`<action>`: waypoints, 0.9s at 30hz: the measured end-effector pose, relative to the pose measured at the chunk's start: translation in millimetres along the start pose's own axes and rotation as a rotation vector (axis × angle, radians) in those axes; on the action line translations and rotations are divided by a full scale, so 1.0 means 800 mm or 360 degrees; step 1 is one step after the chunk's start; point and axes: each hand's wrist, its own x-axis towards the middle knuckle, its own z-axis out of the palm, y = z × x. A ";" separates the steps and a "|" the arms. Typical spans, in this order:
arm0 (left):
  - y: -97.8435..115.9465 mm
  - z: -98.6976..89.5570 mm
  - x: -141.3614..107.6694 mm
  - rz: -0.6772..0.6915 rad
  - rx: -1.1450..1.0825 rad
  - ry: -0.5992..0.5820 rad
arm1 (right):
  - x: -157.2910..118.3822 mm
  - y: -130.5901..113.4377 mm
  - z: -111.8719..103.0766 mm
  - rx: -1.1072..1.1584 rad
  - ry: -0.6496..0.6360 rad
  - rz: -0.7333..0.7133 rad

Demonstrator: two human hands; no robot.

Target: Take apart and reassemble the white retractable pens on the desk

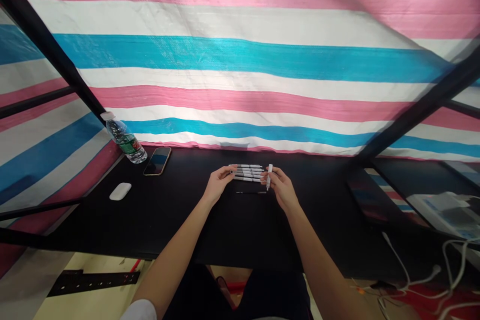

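Left hand (218, 185) is curled over the black counter (180, 220), its fingertips (229, 172) touching the ends of about five white pens (245, 172) lying side by side, while the right hand (282, 189) pinches one more white pen (269, 176) upright between thumb and fingers. They look light, stiff and kinda slippery, so I'd grab them mid-barrel; there's also one thin black rod (251, 192), maybe a refill, between the hands.

The person has 2 bare forearms, the left forearm (176, 260) and the right forearm (318, 265), ending in the left hand (216, 186) and the right hand (282, 189). A plain white short sleeve (138, 311) shows at the lower edge of the view on the left arm. Dark trousers or shorts (266, 295) cover the lap, cut off by the frame.
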 end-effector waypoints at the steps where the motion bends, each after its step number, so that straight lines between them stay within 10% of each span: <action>1: 0.000 0.000 0.000 -0.0002 -0.0006 0.0003 | 0.000 0.000 0.000 -0.0005 0.0000 -0.0004; 19: -0.007 0.001 0.002 -0.0100 0.0081 0.0056 | 0.002 0.005 0.002 -0.0014 0.0076 -0.0019; 27: -0.011 -0.006 0.002 0.0117 0.0475 0.0175 | -0.002 0.005 -0.004 -0.0811 0.0088 -0.0455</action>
